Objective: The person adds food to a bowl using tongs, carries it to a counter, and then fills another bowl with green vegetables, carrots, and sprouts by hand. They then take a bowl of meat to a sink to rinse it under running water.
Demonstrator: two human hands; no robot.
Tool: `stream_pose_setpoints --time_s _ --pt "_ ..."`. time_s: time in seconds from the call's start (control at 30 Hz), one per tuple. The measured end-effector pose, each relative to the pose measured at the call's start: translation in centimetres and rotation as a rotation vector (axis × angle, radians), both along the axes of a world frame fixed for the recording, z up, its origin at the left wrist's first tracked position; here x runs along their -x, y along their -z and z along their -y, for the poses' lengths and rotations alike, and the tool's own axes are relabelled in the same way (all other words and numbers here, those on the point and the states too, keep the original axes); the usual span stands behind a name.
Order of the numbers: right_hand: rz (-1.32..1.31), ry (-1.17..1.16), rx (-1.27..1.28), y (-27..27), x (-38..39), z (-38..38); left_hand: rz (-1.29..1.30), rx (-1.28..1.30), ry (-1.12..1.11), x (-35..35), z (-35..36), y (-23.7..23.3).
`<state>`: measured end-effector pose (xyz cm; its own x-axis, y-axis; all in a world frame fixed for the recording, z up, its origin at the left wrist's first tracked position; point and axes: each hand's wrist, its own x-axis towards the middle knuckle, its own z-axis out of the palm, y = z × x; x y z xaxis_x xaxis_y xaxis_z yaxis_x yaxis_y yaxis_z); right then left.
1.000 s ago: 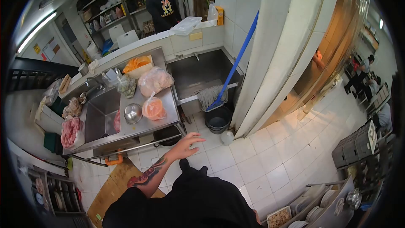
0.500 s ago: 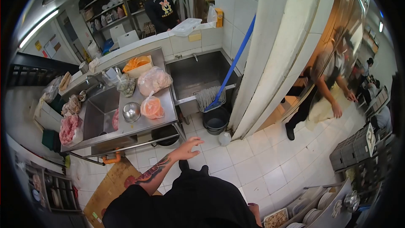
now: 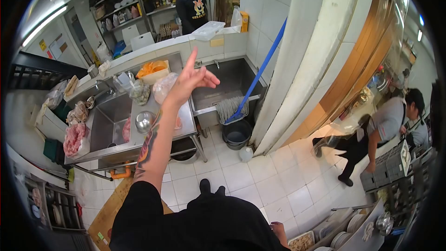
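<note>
My left hand (image 3: 195, 76) is raised in front of the sink counter, its index finger stretched up and the other fingers loosely apart, holding nothing. Behind it, a bag of pale meat (image 3: 163, 88) is partly covered by the hand and forearm. A metal bowl (image 3: 145, 122) sits on the steel counter (image 3: 132, 145), just left of my forearm. Low at my side, my right hand (image 3: 278, 230) shows only in part, and its fingers are mostly hidden.
A mop (image 3: 232, 109) with a blue handle stands over a black bucket (image 3: 237, 134) by the second sink (image 3: 223, 81). One person (image 3: 191, 9) stands behind the ledge. Another person (image 3: 376, 135) strides by grey crates (image 3: 388, 167) on the right. Plates (image 3: 341, 239) stand lower right.
My left hand has risen from low over the floor to above the counter, index finger now extended. The person on the right has moved farther right, to the crates.
</note>
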<state>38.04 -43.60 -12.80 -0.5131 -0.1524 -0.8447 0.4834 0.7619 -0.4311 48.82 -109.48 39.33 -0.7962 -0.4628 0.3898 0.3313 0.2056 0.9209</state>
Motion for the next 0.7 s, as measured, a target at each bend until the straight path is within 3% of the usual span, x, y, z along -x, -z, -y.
stream_pose_setpoints --time_s 0.2,0.43,0.63,0.7 --pt "0.028 0.09 0.152 0.8 -1.6 0.3 -0.072 0.0 0.079 2.2 -0.6 -2.0" --pt "0.015 0.034 0.061 -1.3 -3.4 -1.4 -0.15 -0.097 0.067 2.9 -2.1 -1.3" --pt "0.089 0.275 0.199 -3.2 -5.1 -3.1 -0.139 -0.1 0.125 2.3 -3.1 -1.1" --pt "-0.089 0.071 0.152 -4.7 -5.6 -2.8 -0.122 -0.058 0.133 2.1 -3.4 -1.5"
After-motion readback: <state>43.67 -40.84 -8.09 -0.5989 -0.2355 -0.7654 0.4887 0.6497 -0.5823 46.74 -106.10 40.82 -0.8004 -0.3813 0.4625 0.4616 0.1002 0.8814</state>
